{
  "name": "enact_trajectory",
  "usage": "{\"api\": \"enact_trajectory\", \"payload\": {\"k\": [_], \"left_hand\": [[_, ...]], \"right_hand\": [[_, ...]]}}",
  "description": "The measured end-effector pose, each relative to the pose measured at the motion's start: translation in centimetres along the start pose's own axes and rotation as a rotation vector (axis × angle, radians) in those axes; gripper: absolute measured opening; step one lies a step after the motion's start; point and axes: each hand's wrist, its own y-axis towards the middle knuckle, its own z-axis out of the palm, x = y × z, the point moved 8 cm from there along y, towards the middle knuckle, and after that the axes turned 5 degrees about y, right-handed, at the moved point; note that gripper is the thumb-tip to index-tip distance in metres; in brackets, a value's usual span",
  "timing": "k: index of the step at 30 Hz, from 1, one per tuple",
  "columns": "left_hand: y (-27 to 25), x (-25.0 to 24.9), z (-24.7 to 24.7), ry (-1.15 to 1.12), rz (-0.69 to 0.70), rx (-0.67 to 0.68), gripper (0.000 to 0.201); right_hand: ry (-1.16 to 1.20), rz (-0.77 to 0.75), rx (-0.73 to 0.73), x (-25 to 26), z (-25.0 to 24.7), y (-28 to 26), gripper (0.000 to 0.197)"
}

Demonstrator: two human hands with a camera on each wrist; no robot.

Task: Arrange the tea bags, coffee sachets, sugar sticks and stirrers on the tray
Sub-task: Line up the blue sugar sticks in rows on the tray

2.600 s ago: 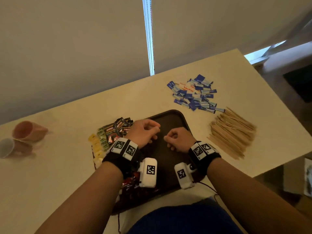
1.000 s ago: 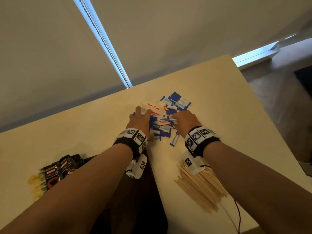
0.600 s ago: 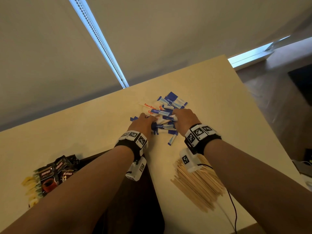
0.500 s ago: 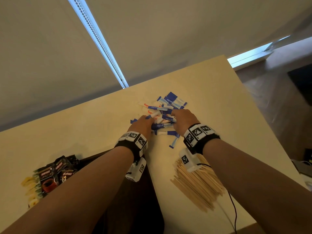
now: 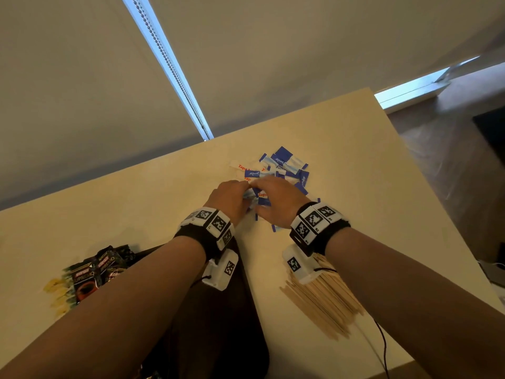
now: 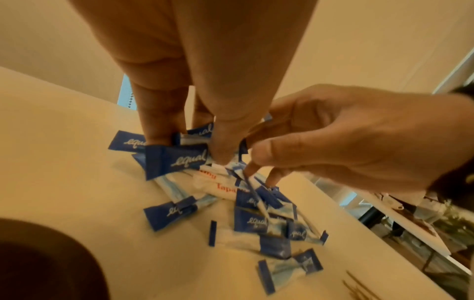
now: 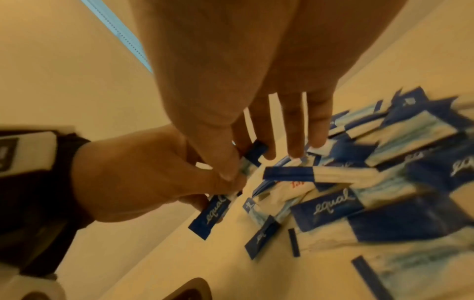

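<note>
A heap of blue-and-white sugar sticks (image 5: 284,166) lies on the table beyond the dark brown tray (image 5: 218,332). Both hands meet at its near edge. My left hand (image 5: 244,199) pinches a few blue-ended sugar sticks (image 6: 177,160) between thumb and fingers (image 6: 157,130). My right hand (image 5: 262,191) pinches one stick (image 7: 254,153) between thumb and forefinger, its other fingers straight over the heap. Wooden stirrers (image 5: 319,302) lie under my right wrist. Coffee sachets (image 5: 93,272) and yellow tea bags (image 5: 56,294) lie at the tray's left edge.
The tray's rim (image 6: 38,253) sits just short of the heap, under my left forearm. The table's right edge (image 5: 404,149) drops to the floor close to the sugar sticks. A blind cord (image 5: 175,75) hangs at the wall behind.
Both hands left the tray and reached to the sugar heap. In the last half second they drew together, gathering sticks between them.
</note>
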Motion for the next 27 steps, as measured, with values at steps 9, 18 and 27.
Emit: {"api": "enact_trajectory", "payload": {"k": [9, 18, 27], "left_hand": [[-1.3, 2.4, -1.4, -0.284, -0.192, -0.099, 0.017], [-1.7, 3.7, 0.5, -0.991, -0.423, -0.038, 0.019], [-2.6, 4.7, 1.7, -1.225, -0.553, -0.054, 0.020]], "right_hand": [[-0.216, 0.378, -0.202, -5.2, -4.7, 2.9, 0.071], [-0.365, 0.359, -0.093, -6.4, -2.9, 5.2, 0.051], [-0.317, 0.294, -0.085, -6.3, -3.6, 4.9, 0.034]]}}
